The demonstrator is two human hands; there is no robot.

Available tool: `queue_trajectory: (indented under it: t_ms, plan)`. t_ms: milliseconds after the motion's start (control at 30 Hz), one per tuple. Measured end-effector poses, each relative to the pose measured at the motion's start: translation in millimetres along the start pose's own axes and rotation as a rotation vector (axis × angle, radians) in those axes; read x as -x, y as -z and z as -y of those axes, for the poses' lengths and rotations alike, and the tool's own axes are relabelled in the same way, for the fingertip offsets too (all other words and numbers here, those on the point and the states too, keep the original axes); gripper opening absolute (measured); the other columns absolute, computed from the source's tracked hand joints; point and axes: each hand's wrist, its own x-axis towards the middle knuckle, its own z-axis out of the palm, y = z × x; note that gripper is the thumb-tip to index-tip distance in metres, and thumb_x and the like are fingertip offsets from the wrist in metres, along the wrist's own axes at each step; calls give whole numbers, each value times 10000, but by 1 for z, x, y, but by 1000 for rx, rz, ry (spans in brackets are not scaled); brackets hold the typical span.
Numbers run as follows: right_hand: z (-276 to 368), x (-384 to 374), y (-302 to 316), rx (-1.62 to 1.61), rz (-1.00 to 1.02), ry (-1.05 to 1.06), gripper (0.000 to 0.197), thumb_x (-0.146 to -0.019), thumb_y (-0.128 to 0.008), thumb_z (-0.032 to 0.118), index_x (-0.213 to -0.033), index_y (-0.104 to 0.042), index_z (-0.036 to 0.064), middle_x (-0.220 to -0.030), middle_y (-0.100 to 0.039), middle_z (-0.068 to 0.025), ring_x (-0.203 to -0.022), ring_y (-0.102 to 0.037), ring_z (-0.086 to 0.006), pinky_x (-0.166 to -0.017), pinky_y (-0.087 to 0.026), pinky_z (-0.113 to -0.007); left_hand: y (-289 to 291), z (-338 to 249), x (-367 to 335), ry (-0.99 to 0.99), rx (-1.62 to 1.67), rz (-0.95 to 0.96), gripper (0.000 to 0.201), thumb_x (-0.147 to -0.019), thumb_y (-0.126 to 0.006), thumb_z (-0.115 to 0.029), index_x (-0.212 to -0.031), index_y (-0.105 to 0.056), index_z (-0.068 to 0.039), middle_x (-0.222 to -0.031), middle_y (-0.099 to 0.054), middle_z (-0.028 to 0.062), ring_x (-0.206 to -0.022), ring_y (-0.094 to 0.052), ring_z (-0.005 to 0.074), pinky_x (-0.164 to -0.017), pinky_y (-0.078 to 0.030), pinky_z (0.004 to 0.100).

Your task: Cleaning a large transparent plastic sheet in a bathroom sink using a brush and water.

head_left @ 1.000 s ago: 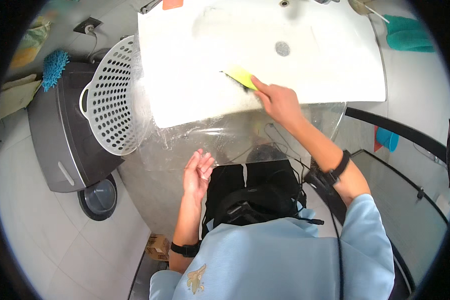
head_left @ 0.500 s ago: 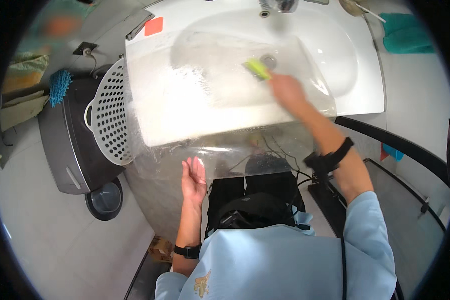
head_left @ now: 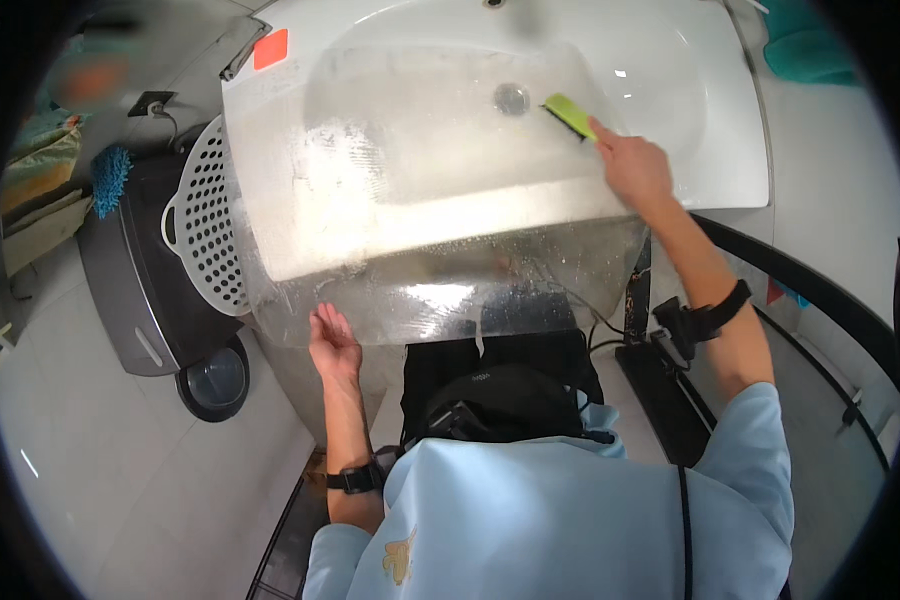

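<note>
Pinching a lime-green brush point(head_left: 572, 114) by its near end, the right hand point(head_left: 638, 172) has its thumb and fingers pressed together on it, with the rest of the brush sticking out up and left of the grip. Dark bristles run along the lower-left side of it, facing a clear plastic sheet point(head_left: 570, 262) that's draped over the white sink point(head_left: 720, 130) and hangs past its front edge; can't really tell if the bristles are touching the plastic or just above it. Just left of the brush there's the round drain point(head_left: 511, 99), showing through the sheet. Way down and left of that grip, the left hand point(head_left: 335, 342) is palm up and holding nothing I can make out, fingers loosely spread by the near edge of the sheet, though I can't tell whether they're touching it. Far to the left of the grip, up at the sink's corner, sits a flat orange-red square point(head_left: 271, 48). Lower on that same side you've got a white holey basket point(head_left: 208, 215) right by the sheet, then a fuzzy blue mitt-looking thing point(head_left: 112, 180) past it. Up and right of the grip is some teal cloth point(head_left: 812, 50).
</note>
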Motion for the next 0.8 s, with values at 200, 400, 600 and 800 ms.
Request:
queue_trajectory:
  t_ms: [200,400,600,800]
  plan:
    - [66,53,-7,-298,0,411,457,-913,-477,186,-1370,-460,196,-667,-608,-96,-589,-606,-251,-539,-484,-391,-1,3,-5,94,10,-82,366,-970,-507,-190,-1321,-466,-95,-1347,-502,17,-1228,-475,141,-1007,-404,266]
    - [56,96,-27,-267,-15,651,517,-846,-535,155,-1316,-500,367,-658,-504,-34,-547,-548,-239,-473,-426,-390,5,3,2,87,-165,37,271,-953,-546,-181,-1208,-548,-89,-1149,-613,2,-1037,-596,104,-845,-513,218]
    - [-12,111,-45,-310,-239,417,484,-856,-542,160,-1305,-523,341,-653,-548,-62,-566,-565,-258,-489,-445,-391,0,-11,24,171,-218,-73,335,-951,-544,-168,-1270,-499,-80,-1230,-571,18,-1010,-600,110,-855,-501,206]
    - [9,42,-13,-488,-148,74,374,-898,-550,238,-1272,-570,240,-710,-616,-164,-635,-596,-317,-616,-467,-413,1,-10,38,87,-397,95,345,-942,-557,-154,-1269,-499,-62,-1211,-572,38,-1023,-596,114,-839,-499,179]
